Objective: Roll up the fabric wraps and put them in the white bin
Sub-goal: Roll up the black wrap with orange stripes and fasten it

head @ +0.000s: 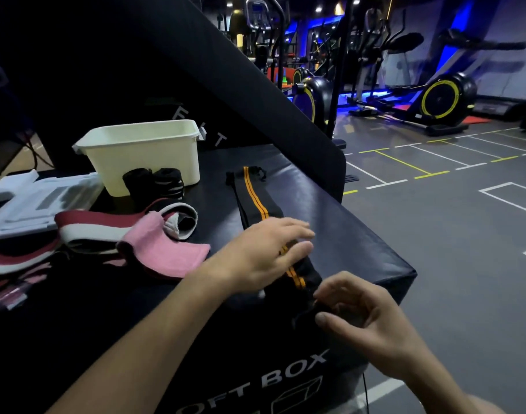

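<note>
A long black wrap with two orange stripes [257, 201] lies stretched along the black soft box [360, 234], from near the white bin [142, 150] toward me. My left hand [264, 252] lies flat across its middle with straight fingers. My right hand [366, 321] pinches the wrap's near end at the box's front edge. Two rolled black wraps [154, 182] stand in front of the bin, outside it. A pink wrap [163, 249] and a maroon-and-white wrap [106, 228] lie unrolled to the left.
White foam or plastic trays [31, 201] sit at the far left. A padded black slanted panel [226, 70] rises behind the box. The box's right edge drops to the gym floor [450, 219], with exercise machines [435, 97] beyond.
</note>
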Available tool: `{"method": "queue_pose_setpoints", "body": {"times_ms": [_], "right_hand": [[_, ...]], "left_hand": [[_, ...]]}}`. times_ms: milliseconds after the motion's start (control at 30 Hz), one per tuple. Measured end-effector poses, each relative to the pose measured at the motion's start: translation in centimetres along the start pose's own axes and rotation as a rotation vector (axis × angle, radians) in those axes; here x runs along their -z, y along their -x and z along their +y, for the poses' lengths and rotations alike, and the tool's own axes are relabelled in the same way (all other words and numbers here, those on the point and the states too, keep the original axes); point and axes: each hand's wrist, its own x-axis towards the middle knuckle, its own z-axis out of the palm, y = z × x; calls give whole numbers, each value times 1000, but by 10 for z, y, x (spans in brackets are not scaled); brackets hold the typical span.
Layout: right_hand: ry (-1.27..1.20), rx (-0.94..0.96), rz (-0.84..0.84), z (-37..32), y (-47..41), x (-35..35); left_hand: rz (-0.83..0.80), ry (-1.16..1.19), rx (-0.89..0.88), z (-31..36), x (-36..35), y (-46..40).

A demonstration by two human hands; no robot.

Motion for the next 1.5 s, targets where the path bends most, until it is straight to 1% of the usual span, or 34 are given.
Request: {"method": "queue_pose_setpoints", "body": {"times_ms": [67,100,133,167,233,300,333,433,500,600,700,767,900,967,1033,1100,1200,1300,1333,1400,1500], "right_hand": [[2,-16,-43,0,2,1],[17,-18,-69,0,4,1],[32,-22,-90,-1,5,1],[36,-30,-104,-2,6,2],[30,-41,-114,-3,8,3],[16,-46,-116,-4,8,4],[11,-51,-116,-4,7,5],[13,-71,-120,-4,6,5],[17,-74,-126,-5,6,5],[34,-68,-133,-6,6,5],[41,-49,-141,-6,7,5],[61,-33,-145,-6,7,6],[114,19,-160,-6,8,7],[130,43,-174,-6,6,9],[142,57,-185,-9,4,11],[177,76,-156,-13,-3,13],[283,72,-89,-14,-25,14],[352,110,-92,-9,-55,8],[344,116,-81,-6,-62,4],[290,98,-39,3,-68,-2],[258,102,43,16,-63,-7]], "left_hand": [[-244,-270,98,-13,-5,-24],[-332,-360,166,-22,-6,-31],[-385,-395,248,-34,-5,-36],[-399,-385,333,-50,-3,-39],[-366,-340,450,-84,1,-40],[-332,-319,514,-104,2,-39],[-290,-313,541,-106,1,-40],[-48,-277,651,-102,0,-48],[45,-162,715,-99,4,-56],[53,9,829,-95,11,-68],[31,25,956,-97,16,-79],[-17,33,1017,-101,19,-83],[-52,176,1026,-107,21,-86],[-83,188,1026,-110,22,-85],[-66,185,1009,-113,23,-86],[46,195,1002,-118,25,-89],[270,183,965,-128,30,-104],[393,100,977,-137,36,-120],[425,73,979,-140,37,-124],[464,92,985,-149,35,-127],[419,162,994,-158,25,-122]]}}
